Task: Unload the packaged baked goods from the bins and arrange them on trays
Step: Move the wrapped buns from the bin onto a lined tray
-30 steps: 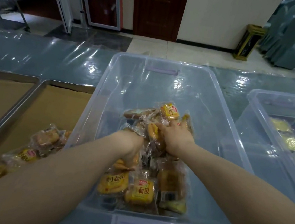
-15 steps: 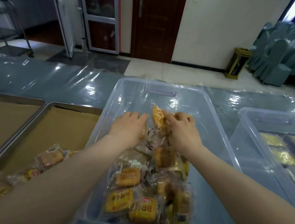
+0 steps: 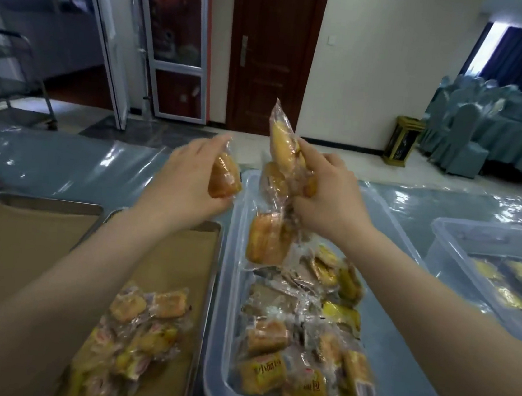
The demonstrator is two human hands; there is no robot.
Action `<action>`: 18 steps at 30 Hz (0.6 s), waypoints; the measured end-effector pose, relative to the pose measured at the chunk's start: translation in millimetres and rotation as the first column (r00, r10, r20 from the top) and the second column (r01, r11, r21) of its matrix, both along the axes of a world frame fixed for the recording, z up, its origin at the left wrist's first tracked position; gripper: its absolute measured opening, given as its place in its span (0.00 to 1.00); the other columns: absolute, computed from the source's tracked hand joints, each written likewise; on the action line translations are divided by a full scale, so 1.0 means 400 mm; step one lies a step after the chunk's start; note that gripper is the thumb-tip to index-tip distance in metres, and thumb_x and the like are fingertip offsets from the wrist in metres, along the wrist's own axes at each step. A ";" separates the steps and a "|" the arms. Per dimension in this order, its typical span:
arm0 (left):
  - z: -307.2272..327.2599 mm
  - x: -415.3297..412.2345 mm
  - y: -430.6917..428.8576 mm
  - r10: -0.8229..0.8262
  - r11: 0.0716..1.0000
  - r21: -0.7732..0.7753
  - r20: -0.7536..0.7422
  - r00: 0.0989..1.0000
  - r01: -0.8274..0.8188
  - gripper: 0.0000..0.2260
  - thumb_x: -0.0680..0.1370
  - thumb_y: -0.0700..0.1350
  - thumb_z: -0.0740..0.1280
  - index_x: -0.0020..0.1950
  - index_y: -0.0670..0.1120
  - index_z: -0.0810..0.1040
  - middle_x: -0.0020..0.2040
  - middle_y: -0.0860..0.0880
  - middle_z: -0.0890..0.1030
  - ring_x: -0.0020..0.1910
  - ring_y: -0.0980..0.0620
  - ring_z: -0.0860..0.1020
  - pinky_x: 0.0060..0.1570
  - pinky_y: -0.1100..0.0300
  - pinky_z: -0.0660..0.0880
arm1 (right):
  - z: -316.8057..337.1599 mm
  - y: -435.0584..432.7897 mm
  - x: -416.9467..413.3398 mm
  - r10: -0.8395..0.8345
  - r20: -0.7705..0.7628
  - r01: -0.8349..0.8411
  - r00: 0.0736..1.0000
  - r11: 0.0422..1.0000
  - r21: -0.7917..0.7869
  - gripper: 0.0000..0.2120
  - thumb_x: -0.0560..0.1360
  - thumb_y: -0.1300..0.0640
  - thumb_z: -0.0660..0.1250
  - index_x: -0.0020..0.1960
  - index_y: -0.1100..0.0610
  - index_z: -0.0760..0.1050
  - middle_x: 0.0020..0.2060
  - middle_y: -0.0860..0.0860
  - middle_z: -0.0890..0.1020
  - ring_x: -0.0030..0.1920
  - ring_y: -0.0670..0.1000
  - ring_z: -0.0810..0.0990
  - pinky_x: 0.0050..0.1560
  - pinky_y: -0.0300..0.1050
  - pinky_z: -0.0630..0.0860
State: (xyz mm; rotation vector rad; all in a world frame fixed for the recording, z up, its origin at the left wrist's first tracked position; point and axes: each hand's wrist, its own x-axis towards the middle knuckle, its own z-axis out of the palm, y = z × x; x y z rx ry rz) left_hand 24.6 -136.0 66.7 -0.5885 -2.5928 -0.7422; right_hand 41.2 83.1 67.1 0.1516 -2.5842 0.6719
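**Buns lifted out of the bin**

Buns (image 3: 136,336) lie heaped at the near right corner of my tray (image 3: 161,264). My left hand (image 3: 189,183) grips one bun (image 3: 224,177) above the tray's far right corner. My right hand (image 3: 328,195) clutches a dangling bunch (image 3: 274,199) over the bin (image 3: 404,354), where more packs (image 3: 297,351) fill the near end.

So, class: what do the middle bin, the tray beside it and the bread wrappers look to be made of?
Middle bin: clear, glossy plastic; the contents show through its walls.
Tray: likely steel, with a dull grey shiny rim, lined with brown paper or card.
Bread wrappers: thin clear film, crinkled, catching highlights.
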 end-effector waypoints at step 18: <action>-0.428 0.031 -0.615 0.150 0.989 -0.068 0.506 0.849 -0.135 0.48 0.66 0.54 0.75 0.76 0.56 0.48 0.70 0.47 0.66 0.68 0.43 0.64 0.64 0.49 0.66 | -0.276 -0.640 -0.099 0.009 0.463 -0.125 0.886 0.968 0.220 0.36 0.70 0.62 0.62 0.74 0.42 0.56 0.64 0.55 0.68 0.64 0.65 0.64 0.59 0.57 0.70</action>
